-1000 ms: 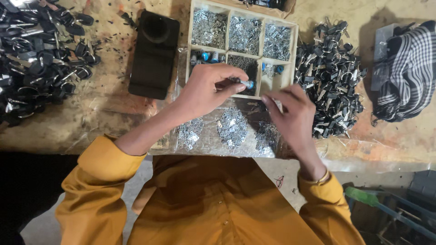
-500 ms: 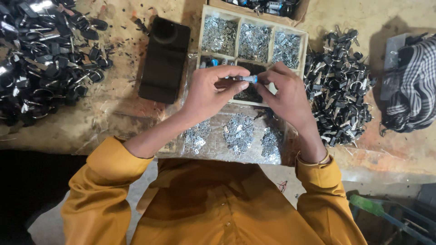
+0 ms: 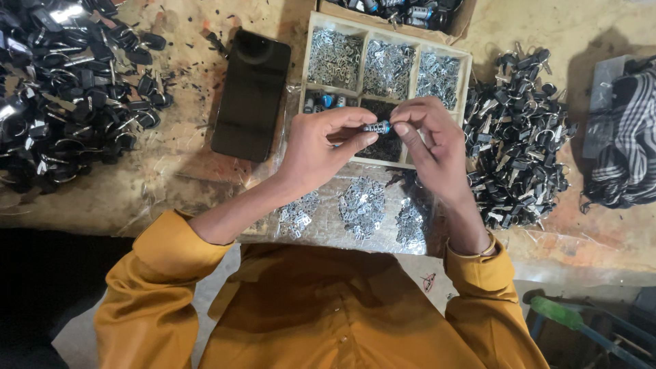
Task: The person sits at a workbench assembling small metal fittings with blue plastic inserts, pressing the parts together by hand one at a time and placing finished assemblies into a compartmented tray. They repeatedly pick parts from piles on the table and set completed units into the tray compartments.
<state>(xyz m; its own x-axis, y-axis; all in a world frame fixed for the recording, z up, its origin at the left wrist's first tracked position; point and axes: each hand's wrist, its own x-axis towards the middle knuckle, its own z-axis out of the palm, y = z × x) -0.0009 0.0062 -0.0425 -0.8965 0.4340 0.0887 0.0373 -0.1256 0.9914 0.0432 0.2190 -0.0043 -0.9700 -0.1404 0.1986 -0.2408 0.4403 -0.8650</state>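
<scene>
My left hand (image 3: 321, 147) and my right hand (image 3: 432, 145) meet over a wooden compartment tray (image 3: 468, 68), both pinching one small blue and silver cylinder (image 3: 378, 127) between their fingertips. The tray's upper compartments hold small silver metal pieces, and a lower one holds dark bits. Below my hands, three heaps of silver metal pieces (image 3: 361, 208) lie on a clear plastic sheet at the table's near edge. My sleeves are mustard yellow.
A black phone (image 3: 250, 94) lies left of the tray. Heaps of black key-like parts with metal rings sit at far left (image 3: 65, 89) and right (image 3: 516, 143). A checked cloth (image 3: 625, 150) lies at the right edge. A box of small cylinders (image 3: 410, 10) is behind the tray.
My right hand rose from the table's near side to meet my left hand, and both now pinch the small cylinder together over the tray.
</scene>
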